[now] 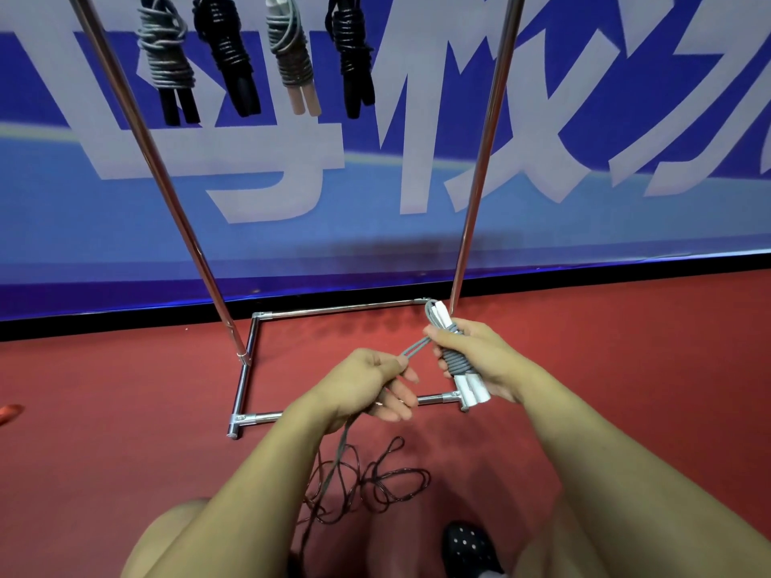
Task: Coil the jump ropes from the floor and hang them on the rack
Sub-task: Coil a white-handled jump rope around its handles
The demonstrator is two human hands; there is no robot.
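My right hand (479, 356) grips a grey jump rope (457, 362) by its two white handles, with several turns of cord wound around them. My left hand (371, 385) pinches the doubled grey cord a short way left of the bundle, and the loose cord trails down from that hand between my arms. A dark jump rope (375, 481) lies in loose tangled loops on the red floor below my hands. The chrome rack (250, 356) stands in front of me. Several coiled ropes (258, 52) hang from its top, which is out of view.
The rack's two slanted poles and square base frame sit on the red floor against a blue-and-white banner wall (417, 181). My knees and a dark dotted shoe (469, 548) are at the bottom. A small red object (10, 413) lies at the left edge.
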